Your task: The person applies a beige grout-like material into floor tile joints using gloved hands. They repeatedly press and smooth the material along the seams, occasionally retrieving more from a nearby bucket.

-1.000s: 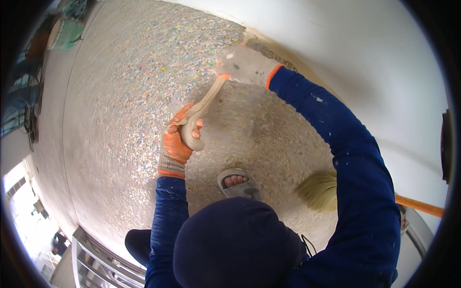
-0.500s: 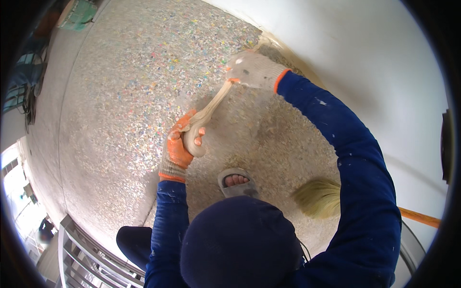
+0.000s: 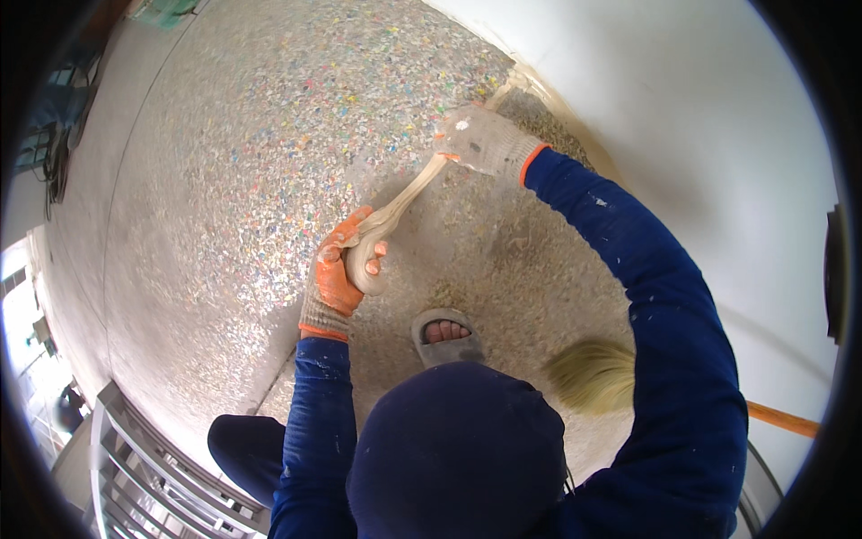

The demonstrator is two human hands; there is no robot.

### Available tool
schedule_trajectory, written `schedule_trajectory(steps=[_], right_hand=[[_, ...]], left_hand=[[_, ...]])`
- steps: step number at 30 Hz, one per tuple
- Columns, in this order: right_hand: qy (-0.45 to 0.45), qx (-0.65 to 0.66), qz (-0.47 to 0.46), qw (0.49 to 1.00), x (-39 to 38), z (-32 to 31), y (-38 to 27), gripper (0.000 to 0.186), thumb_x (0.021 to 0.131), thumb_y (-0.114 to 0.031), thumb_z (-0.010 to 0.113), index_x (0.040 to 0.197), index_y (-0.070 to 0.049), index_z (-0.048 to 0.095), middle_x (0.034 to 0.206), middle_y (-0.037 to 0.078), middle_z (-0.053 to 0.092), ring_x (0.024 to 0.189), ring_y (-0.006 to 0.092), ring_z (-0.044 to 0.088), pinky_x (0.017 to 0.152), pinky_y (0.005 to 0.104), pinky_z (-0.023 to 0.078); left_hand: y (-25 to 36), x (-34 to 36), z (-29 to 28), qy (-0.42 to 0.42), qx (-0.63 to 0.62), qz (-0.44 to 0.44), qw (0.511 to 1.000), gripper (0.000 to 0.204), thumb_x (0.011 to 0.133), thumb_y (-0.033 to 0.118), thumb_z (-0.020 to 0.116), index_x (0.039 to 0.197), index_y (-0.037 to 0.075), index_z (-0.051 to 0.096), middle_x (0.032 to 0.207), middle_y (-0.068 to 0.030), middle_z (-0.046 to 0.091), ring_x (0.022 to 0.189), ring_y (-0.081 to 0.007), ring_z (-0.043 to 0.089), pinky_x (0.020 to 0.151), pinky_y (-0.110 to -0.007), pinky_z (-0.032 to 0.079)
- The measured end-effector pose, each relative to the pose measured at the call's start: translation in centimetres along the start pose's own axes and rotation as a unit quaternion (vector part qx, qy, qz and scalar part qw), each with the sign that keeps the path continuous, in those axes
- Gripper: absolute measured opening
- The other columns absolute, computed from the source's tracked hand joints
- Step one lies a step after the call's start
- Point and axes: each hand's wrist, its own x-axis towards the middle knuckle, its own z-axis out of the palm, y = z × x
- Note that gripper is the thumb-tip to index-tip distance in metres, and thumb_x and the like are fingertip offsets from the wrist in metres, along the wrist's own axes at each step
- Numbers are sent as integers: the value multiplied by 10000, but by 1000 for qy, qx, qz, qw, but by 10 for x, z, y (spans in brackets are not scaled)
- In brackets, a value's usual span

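My left hand [image 3: 339, 274], in an orange-palmed knit glove, is closed on a lump of beige putty-like material [image 3: 362, 260]. A stretched length of this material [image 3: 411, 193] runs diagonally up to my right hand [image 3: 485, 139], whose gloved fingers are curled on its upper end and largely hidden. Beyond that hand, a pale beige strip [image 3: 503, 90] reaches toward the foot of the white wall [image 3: 700, 108]; whether it joins the held material I cannot tell.
Speckled floor [image 3: 242, 135] lies below, with my sandalled foot [image 3: 446, 337]. Broom bristles [image 3: 588, 373] and an orange handle [image 3: 781, 415] are beside my right arm. Metal railing [image 3: 153, 458] is at lower left, cables [image 3: 56, 171] and a green container [image 3: 166, 11] at upper left.
My right hand has moved a little right and down in the picture, my left hand slightly down with it. The floor view has shifted; the green container is now mostly out of frame.
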Motion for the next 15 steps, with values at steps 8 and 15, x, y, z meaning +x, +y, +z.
schedule_trajectory(steps=[8, 15], right_hand=[[-61, -8, 9, 998, 5, -1, -12, 235, 1019, -273, 663, 1189, -185, 799, 1184, 54, 741, 1187, 265, 673, 1079, 462, 516], [-22, 65, -8, 998, 7, -10, -25, 188, 1003, -263, 667, 1089, -172, 808, 1151, 76, 748, 1085, 266, 710, 985, 429, 565]], left_hand=[[-5, -11, -4, -12, 27, 11, 1000, 853, 1009, 411, 672, 1593, -121, 350, 1386, -237, 607, 931, -242, 663, 641, -279, 559], [-2, -23, -15, -9, 39, 15, 999, 901, 983, 445, 698, 1590, -124, 354, 1380, -227, 608, 924, -232, 652, 631, -267, 556]])
